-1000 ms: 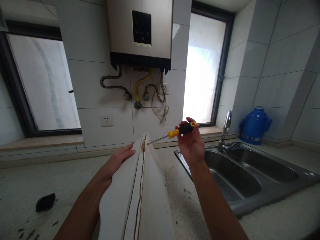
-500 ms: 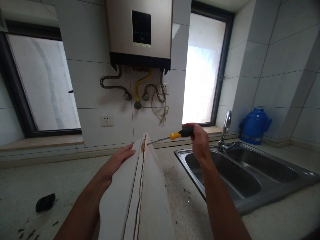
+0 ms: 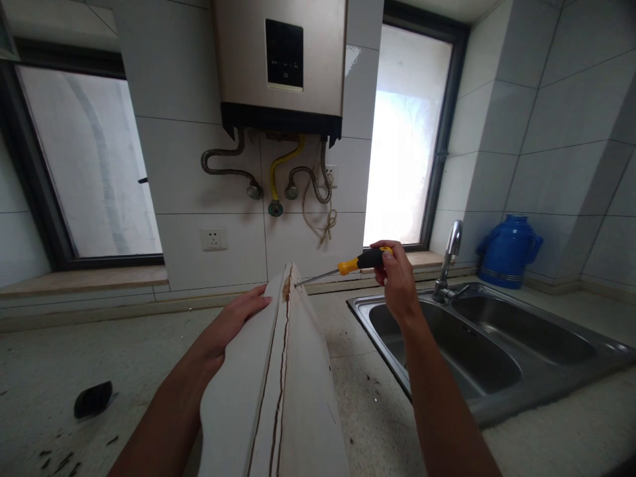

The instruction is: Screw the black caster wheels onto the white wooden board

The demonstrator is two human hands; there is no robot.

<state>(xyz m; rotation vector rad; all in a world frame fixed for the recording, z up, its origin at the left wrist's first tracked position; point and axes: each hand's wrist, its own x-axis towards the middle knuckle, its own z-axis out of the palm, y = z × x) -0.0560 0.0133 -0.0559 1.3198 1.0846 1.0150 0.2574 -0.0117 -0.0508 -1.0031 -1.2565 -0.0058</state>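
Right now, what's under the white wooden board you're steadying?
The white wooden board stands on edge over the speckled countertop, left hand on its side, screwdriver tip at its top end. The board hides its lower edge and the countertop beneath it.

my right hand [image 3: 397, 281] has rolled over the screwdriver [image 3: 348, 266] handle, from palm-up fingertip pinch a second ago to a knuckles-up grip, lifting the handle slightly.

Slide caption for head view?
Left hand steadies white board; right hand drives screwdriver into its edge.
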